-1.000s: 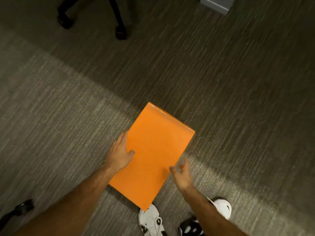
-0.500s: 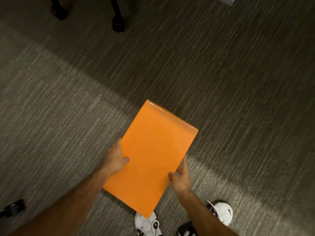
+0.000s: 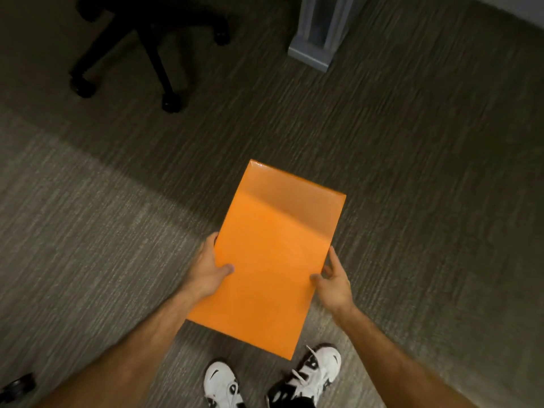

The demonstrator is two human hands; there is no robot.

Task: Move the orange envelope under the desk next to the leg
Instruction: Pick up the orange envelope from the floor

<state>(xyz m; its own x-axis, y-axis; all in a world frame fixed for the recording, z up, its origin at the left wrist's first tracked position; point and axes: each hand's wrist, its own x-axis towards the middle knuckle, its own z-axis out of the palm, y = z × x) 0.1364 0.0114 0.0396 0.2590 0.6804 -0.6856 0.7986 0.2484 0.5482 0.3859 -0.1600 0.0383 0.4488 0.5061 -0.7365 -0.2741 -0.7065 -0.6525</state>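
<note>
The orange envelope (image 3: 273,254) is a large flat rectangle held above the grey carpet, its long side pointing away from me. My left hand (image 3: 206,272) grips its left edge, thumb on top. My right hand (image 3: 334,282) grips the right edge, thumb on top and fingers underneath. The grey desk leg (image 3: 319,33) stands at the top, right of centre, in the darker shadowed part of the floor, well beyond the envelope's far end.
A black office chair base (image 3: 147,54) with castors sits at the top left. Another black castor (image 3: 17,385) shows at the bottom left corner. My white and black shoes (image 3: 309,372) stand below the envelope. A pale wall edge (image 3: 524,10) crosses the top right corner.
My right hand has closed on the envelope's right edge, so both hands hold it. The view has tilted up, bringing the desk leg and chair base further into sight.
</note>
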